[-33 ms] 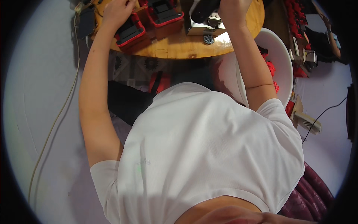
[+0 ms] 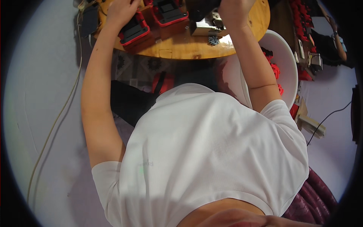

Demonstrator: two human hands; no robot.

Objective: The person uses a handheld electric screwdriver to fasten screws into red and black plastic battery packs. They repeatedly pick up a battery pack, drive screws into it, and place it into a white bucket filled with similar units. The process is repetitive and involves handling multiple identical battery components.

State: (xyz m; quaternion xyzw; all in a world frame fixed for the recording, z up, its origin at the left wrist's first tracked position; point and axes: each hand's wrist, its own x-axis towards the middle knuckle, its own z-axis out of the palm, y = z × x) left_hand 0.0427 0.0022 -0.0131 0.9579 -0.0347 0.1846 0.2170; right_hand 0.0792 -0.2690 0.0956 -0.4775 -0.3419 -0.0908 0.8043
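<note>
Steadying the work, a red-and-black block [image 2: 133, 30] on the round wooden table [image 2: 189, 47] is being pressed under the left hand [image 2: 120, 11], while the right hand [image 2: 232, 11] is being closed over a metal part [image 2: 207, 25], seemingly for fitting.

No visible change; left hand [image 2: 121, 11] and right hand [image 2: 233, 10] placed as before

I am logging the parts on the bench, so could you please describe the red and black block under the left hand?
The red and black block is boxy, seemingly plastic: a red rim frames a black recessed top. It lies flat and slightly askew near the left edge of the round wooden table, beside a similar block. The left hand rests on its far end.
</note>
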